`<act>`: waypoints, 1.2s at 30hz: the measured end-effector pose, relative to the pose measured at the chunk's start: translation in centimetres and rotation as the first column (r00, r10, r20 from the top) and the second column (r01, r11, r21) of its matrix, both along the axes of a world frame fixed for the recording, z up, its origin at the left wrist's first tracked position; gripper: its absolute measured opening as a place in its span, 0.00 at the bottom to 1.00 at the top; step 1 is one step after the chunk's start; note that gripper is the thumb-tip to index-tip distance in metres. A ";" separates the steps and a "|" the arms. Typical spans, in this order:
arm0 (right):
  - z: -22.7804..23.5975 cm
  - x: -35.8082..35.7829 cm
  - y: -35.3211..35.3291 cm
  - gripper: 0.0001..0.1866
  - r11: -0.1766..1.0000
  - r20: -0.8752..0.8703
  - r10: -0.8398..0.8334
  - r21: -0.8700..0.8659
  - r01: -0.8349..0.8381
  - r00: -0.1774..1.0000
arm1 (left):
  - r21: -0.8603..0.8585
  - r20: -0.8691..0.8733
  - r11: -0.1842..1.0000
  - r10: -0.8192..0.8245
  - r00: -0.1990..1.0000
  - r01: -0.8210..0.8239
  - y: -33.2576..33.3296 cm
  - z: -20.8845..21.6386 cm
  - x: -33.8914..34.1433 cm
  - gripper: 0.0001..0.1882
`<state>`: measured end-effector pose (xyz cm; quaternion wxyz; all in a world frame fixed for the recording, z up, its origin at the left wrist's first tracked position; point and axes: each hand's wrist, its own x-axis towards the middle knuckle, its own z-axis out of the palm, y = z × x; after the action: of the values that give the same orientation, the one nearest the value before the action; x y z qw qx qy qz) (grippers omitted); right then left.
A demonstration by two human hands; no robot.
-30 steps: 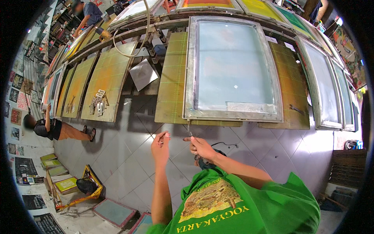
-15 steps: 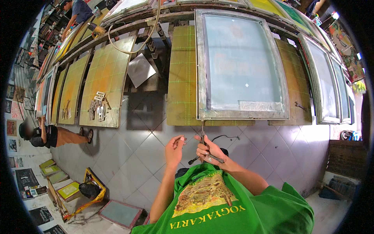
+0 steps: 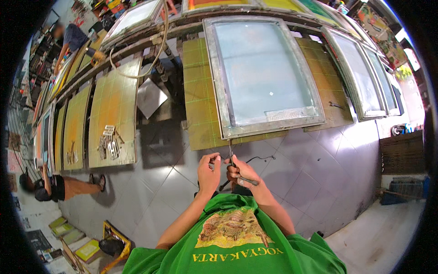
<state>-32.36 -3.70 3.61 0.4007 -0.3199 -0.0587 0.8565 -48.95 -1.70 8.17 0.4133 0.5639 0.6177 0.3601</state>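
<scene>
A three-armed socket wrench is wrapped in the fingers of my right hand. One of its arms points up to the front edge of the board under a framed printing screen; another slants down toward me. Whether its tip is seated on anything is too small to tell. Just left of the wrench, my left hand is raised with its fingers curled and the fingertips drawn together; whatever is between them cannot be made out. The screen has a pale blue mesh and a worn metal frame, and lies over a yellow-brown gridded board.
To the left, another gridded board carries a pile of metal clamp parts. More framed screens stand at the right. A hose loops over the rail. One person stands at left; another is farther back.
My left hand has come closer to the wrench, and my right hand still grips it. The view has turned, so the screen and boards sit farther left.
</scene>
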 end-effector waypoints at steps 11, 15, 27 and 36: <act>-2.2 -0.2 0.0 0.18 0.995 -0.145 0.012 0.101 0.003 0.989 | 0.342 -0.837 0.247 -0.358 0.413 0.907 13.2 1.4 15.1 0.40; -2.6 -0.7 -0.2 0.22 0.990 -0.214 -0.023 0.131 0.052 0.977 | 0.242 -0.901 0.154 -0.331 0.281 0.958 14.9 -1.8 18.0 0.47; -2.4 -1.6 -0.1 0.19 0.981 0.055 -0.031 0.192 0.020 0.998 | 0.216 -0.898 0.168 -0.353 0.264 0.962 14.7 -2.3 17.9 0.48; -4.3 -4.1 -0.1 0.18 0.844 0.898 -0.343 0.424 -0.328 0.276 | 0.190 -0.900 0.179 -0.360 0.244 0.965 14.8 -2.3 18.2 0.49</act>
<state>-36.49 -3.83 -0.74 0.3581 -0.6433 -0.5223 0.4304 -30.72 13.11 5.92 -0.0037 0.9861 0.1430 0.0847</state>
